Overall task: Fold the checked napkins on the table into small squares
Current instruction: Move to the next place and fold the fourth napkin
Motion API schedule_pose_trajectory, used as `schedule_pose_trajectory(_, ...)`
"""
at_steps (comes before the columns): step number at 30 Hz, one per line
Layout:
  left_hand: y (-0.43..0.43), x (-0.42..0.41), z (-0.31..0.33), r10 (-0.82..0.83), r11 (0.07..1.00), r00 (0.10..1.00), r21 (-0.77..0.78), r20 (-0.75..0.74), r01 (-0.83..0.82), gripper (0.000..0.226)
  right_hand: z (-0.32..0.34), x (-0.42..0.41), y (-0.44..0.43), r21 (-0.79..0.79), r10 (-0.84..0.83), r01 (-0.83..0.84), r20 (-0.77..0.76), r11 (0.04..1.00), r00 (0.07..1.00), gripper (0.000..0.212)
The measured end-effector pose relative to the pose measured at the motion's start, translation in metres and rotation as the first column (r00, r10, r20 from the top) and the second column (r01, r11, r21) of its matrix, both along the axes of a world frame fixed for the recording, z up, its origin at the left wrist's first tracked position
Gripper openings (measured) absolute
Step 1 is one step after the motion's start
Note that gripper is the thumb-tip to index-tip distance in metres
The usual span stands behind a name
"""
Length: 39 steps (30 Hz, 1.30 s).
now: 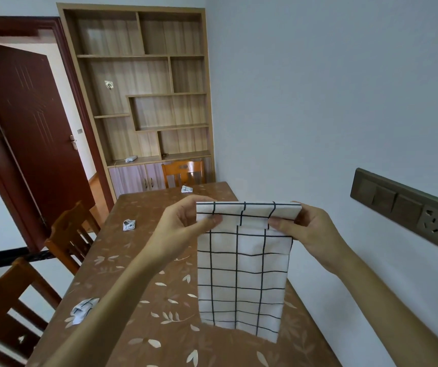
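Observation:
A white napkin with black checks [241, 271] hangs in the air above the brown leaf-patterned table [159, 308]. Its top edge is folded over toward me. My left hand [186, 221] pinches the top left corner and my right hand [310, 231] pinches the top right corner. The cloth's lower edge hangs just above the tabletop. Three small bundled checked napkins lie on the table: one near the front left edge [83, 309], one at mid left [128, 224], one at the far end [186, 189].
Wooden chairs stand along the table's left side [69, 234] and at the far end [183, 173]. A wall with a switch and socket panel [408, 210] runs along the right. A shelf unit [143, 88] and an open door [27, 128] are behind.

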<state>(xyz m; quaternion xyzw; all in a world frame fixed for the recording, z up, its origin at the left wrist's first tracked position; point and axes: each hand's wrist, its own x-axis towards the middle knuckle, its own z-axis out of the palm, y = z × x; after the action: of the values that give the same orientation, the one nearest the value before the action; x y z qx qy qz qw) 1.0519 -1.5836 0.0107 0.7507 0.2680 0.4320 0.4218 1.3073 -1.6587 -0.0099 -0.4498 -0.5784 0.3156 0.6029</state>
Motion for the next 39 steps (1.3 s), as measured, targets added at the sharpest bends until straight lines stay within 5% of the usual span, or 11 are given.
schedule_pose_trajectory(3, -0.003, 0.002, -0.004, -0.015, 0.999, 0.99, 0.028, -0.141, 0.019, 0.011, 0.004, -0.001, 0.001, 0.055, -0.058, 0.057, 0.004, 0.997, 0.998, 0.014)
schedule_pose_trajectory(7, -0.001, -0.001, -0.004, 0.042, 0.999, 0.996, -0.026, -0.076, -0.044, 0.017, 0.004, 0.003, 0.003, 0.113, -0.068, 0.046, 0.203, 0.993, 0.977, 0.019)
schedule_pose_trajectory(12, 0.007, -0.01, -0.004, 0.005, 0.983, 0.999, -0.181, -0.034, -0.011, 0.025, -0.005, 0.012, 0.004, 0.25, -0.155, 0.052, 0.412, 0.967, 0.898, 0.051)
schedule_pose_trajectory(17, 0.003, -0.005, -0.004, 0.035, 0.912, 0.992, -0.41, 0.122, 0.018, 0.034, -0.011, 0.011, 0.007, 0.386, -0.22, 0.033, 0.452, 0.922, 0.864, 0.053)
schedule_pose_trajectory(20, -0.003, -0.006, -0.011, 0.003, 0.96, 0.999, -0.28, 0.047, 0.01, 0.024, -0.019, 0.007, 0.008, 0.389, -0.222, 0.034, 0.45, 0.92, 0.865, 0.047)
schedule_pose_trajectory(25, -0.004, -0.01, -0.03, 0.032, 0.971, 0.994, -0.239, 0.108, -0.005, 0.044, -0.033, -0.004, 0.0, 0.233, -0.14, 0.057, 0.357, 0.971, 0.924, 0.066)
schedule_pose_trajectory(29, -0.009, -0.016, -0.044, 0.065, 0.954, 0.982, -0.299, 0.179, -0.008, 0.038, -0.039, -0.01, -0.009, -0.04, 0.11, -0.114, -0.104, 0.993, 0.989, 0.04)
schedule_pose_trajectory(31, -0.013, -0.018, -0.052, 0.073, 0.945, 0.974, -0.328, 0.216, 0.001, 0.033, -0.047, -0.012, -0.015, -0.135, 0.185, -0.217, -0.215, 0.967, 0.959, 0.049)
schedule_pose_trajectory(33, -0.016, -0.02, -0.061, 0.089, 0.934, 0.974, -0.357, 0.21, -0.008, 0.025, -0.058, -0.016, -0.017, -0.213, 0.22, -0.24, -0.116, 0.947, 0.969, 0.056)
schedule_pose_trajectory(36, -0.021, -0.021, -0.071, 0.104, 0.918, 0.973, -0.397, 0.204, -0.015, 0.02, -0.069, -0.028, -0.02, -0.262, 0.128, -0.113, 0.039, 0.959, 0.991, 0.039)
schedule_pose_trajectory(39, -0.022, -0.024, -0.081, 0.098, 0.906, 0.974, -0.423, 0.205, -0.002, 0.011, -0.082, -0.035, -0.017, -0.269, 0.01, 0.002, 0.044, 0.963, 0.999, 0.032)
